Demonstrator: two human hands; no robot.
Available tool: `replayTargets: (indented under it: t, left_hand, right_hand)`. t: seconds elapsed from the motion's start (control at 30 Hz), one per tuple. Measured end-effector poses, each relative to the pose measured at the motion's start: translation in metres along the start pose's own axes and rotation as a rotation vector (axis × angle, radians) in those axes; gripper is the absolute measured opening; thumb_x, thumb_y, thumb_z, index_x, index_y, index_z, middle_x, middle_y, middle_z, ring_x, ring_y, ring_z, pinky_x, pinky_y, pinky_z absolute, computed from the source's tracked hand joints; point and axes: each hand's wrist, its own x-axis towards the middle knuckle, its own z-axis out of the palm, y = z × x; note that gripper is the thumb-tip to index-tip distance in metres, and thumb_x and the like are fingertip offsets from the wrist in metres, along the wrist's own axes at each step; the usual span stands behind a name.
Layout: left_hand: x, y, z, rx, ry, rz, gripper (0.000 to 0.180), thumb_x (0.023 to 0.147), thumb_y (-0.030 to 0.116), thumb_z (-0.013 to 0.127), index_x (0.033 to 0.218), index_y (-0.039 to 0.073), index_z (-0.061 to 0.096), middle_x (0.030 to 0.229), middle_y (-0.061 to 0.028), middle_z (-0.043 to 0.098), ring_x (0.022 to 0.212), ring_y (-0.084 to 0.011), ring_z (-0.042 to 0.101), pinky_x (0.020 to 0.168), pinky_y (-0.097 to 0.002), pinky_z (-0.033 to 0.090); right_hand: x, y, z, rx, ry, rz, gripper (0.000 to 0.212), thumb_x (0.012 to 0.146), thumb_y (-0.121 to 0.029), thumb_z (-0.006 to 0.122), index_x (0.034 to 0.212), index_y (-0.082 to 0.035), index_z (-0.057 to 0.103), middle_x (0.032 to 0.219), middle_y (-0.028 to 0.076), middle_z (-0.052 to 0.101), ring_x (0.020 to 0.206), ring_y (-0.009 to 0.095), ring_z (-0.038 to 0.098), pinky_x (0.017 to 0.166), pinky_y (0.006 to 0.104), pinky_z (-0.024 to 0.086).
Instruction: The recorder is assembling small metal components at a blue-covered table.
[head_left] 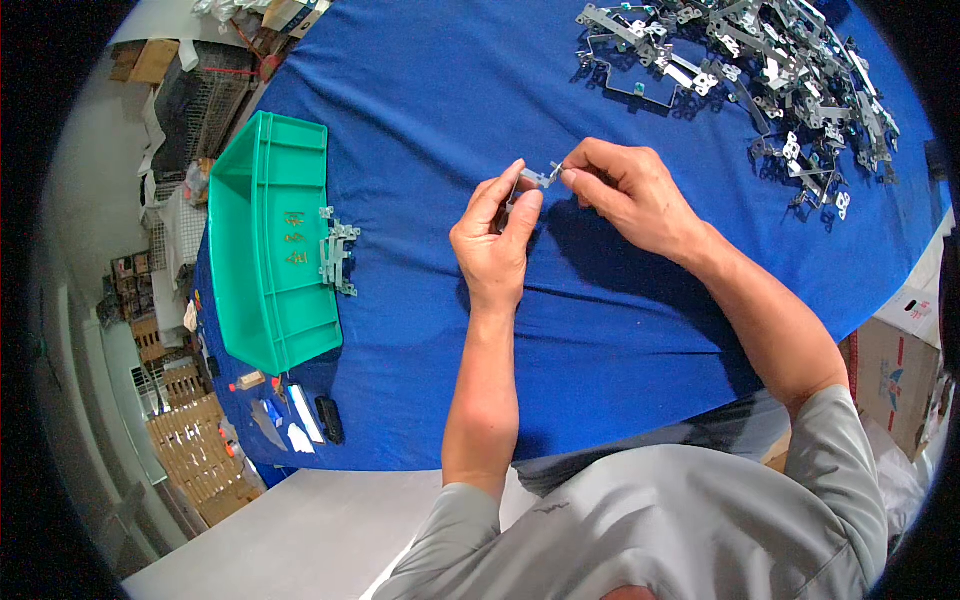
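Observation:
Above the middle of the blue-covered table, my left hand (497,230) grips a silver metal bracket (537,178) between thumb and fingers. Part of the bracket is hidden behind those fingers. My right hand (632,190) pinches a small metal piece (557,170) at the bracket's right end; whether it is a separate part or the bracket's own end I cannot tell. Left of my hands, several similar metal brackets (338,252) lie in a small stack against the side of a green plastic bin (300,160).
A large heap of loose metal brackets (770,70) covers the far right of the blue cloth (420,100). At the near left lie a black oblong object (329,420), a white strip (305,413) and a small bottle (248,381). A cardboard box (888,375) stands beyond the table's right edge.

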Motion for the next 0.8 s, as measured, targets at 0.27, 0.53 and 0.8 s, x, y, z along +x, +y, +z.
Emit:
replayTargets:
  t: [0.27, 0.53, 0.8]
  left_hand:
    - [0.001, 0.001, -0.002, 0.29, -0.049, 0.255, 0.035, 0.087, 0.0, 0.07, 0.122, 0.004, 0.068, 0.097, -0.0044, 0.066, 0.084, -0.0101, 0.058, 0.074, -0.0236, 0.048]
    - [0.001, 0.002, 0.003, 0.33, 0.001, 0.377, 0.037, 0.08, -0.003, 0.075, 0.116, 0.008, 0.072, 0.091, -0.006, 0.066, 0.077, -0.0119, 0.06, 0.067, -0.0247, 0.049]
    - [0.001, 0.006, 0.005, 0.349, -0.021, 0.372, 0.033, 0.078, -0.004, 0.075, 0.11, 0.005, 0.073, 0.095, -0.0098, 0.068, 0.083, -0.0192, 0.065, 0.072, -0.0284, 0.052]
  right_hand:
    - [0.005, 0.008, -0.005, -0.369, 0.151, -0.366, 0.015, 0.09, -0.015, 0.063, 0.092, 0.0, 0.063, 0.068, 0.016, 0.06, 0.058, 0.025, 0.059, 0.053, 0.0363, 0.044]
    - [0.003, 0.009, -0.008, -0.02, -0.034, 0.006, 0.013, 0.092, -0.011, 0.061, 0.099, 0.0, 0.062, 0.072, 0.011, 0.062, 0.062, 0.017, 0.06, 0.058, 0.0327, 0.048]
    - [0.008, 0.003, -0.014, 0.317, -0.123, 0.119, 0.021, 0.096, -0.016, 0.058, 0.105, 0.002, 0.064, 0.079, 0.001, 0.061, 0.067, 0.007, 0.056, 0.061, 0.0245, 0.049]
